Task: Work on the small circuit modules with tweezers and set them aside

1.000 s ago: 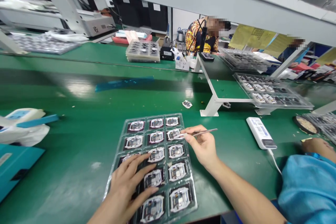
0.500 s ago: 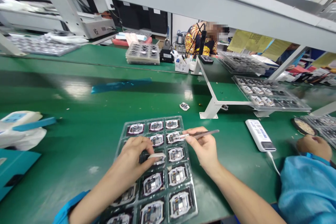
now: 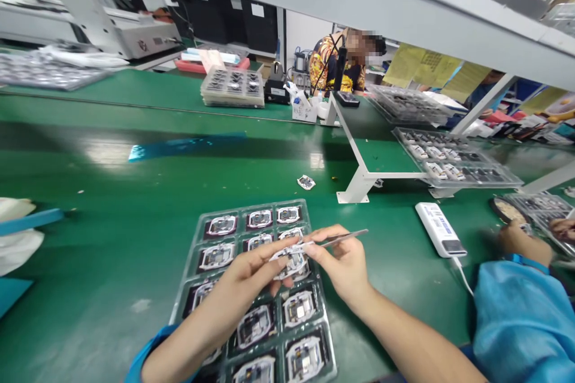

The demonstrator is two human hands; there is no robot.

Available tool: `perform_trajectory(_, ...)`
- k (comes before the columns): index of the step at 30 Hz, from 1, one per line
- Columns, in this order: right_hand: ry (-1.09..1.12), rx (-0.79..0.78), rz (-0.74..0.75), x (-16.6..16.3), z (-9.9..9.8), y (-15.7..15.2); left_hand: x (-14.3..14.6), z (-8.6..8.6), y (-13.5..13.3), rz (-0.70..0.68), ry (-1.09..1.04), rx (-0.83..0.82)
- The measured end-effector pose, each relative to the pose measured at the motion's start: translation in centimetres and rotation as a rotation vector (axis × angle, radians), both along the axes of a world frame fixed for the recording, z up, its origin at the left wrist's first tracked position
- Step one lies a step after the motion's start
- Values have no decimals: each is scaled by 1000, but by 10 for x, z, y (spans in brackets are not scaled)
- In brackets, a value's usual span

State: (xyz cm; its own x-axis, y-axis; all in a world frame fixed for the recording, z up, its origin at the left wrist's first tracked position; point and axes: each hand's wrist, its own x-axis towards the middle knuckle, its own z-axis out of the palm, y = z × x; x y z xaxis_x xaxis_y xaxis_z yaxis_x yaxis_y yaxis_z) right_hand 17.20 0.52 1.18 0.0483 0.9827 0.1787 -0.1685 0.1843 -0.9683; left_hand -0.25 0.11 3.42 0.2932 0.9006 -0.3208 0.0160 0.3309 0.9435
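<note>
The left hand pinches a small white-framed circuit module, the right hand grips slim steel tweezers against it; one slip could scratch it.

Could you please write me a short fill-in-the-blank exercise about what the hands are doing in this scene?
The right hand grips a pair of metal ____.
The left hand holds a white-framed electronic module above a clear plastic ____.
The white power bank lies to the ____ of both hands.

Missing words: tweezers; tray; right.
</note>
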Motion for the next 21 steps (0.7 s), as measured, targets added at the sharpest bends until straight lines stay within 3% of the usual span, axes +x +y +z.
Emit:
perform_trajectory(14, 9, -28, 12, -6, -2, -1, 5, -2, -6, 40, -73, -12)
perform_trajectory(21, -3, 171, 93, -6, 2, -2, 5, -5, -6, 92, -85, -64)
